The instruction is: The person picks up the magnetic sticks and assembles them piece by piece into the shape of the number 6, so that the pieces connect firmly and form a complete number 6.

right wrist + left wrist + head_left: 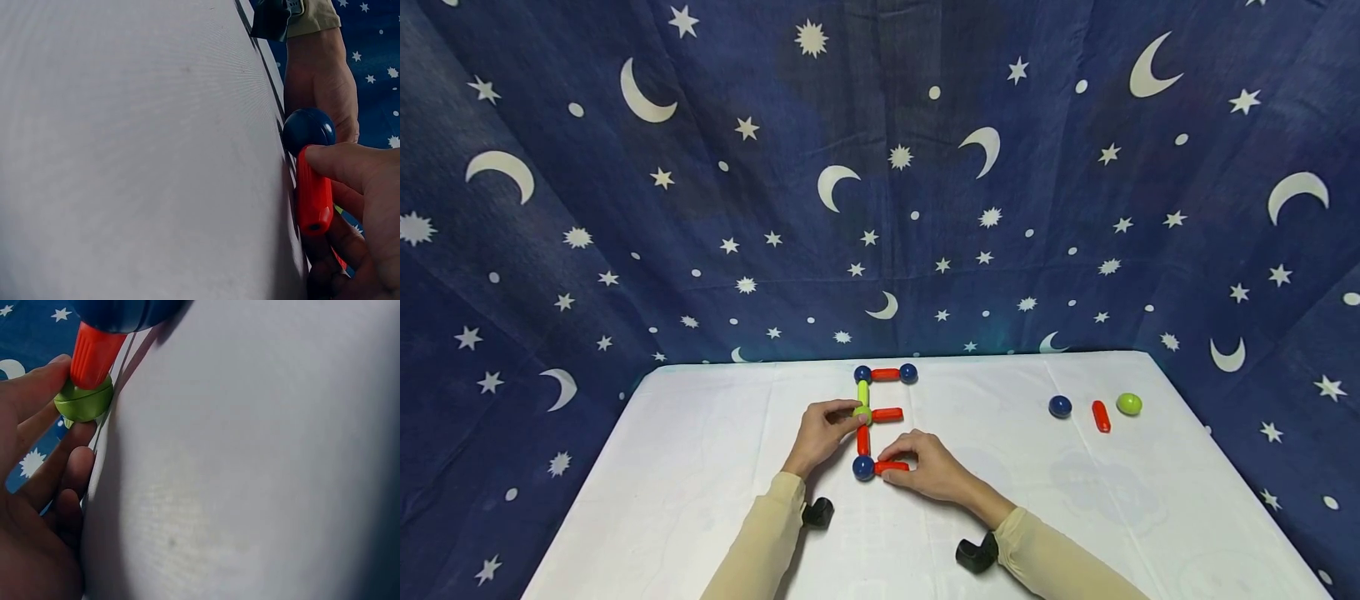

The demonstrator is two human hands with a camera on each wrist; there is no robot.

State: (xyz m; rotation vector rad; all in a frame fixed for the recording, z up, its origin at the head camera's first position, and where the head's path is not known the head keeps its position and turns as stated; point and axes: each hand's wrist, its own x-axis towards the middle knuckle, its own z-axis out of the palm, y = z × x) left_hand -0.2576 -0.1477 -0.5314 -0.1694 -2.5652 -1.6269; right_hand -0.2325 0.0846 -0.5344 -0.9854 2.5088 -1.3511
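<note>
Pinches nearest red rod (893, 468) between right hand's (931, 470) fingertips; lies lengthwise 3-to-9 o'clock, meeting blue ball (863, 468) at 9. Grips green ball (865, 414) with left hand (822, 435), at 11 o'clock from rod.

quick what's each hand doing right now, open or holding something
Left hand: closed, holding a green ball.
Right hand: closed, pinching a red rod beside a blue ball.
</note>
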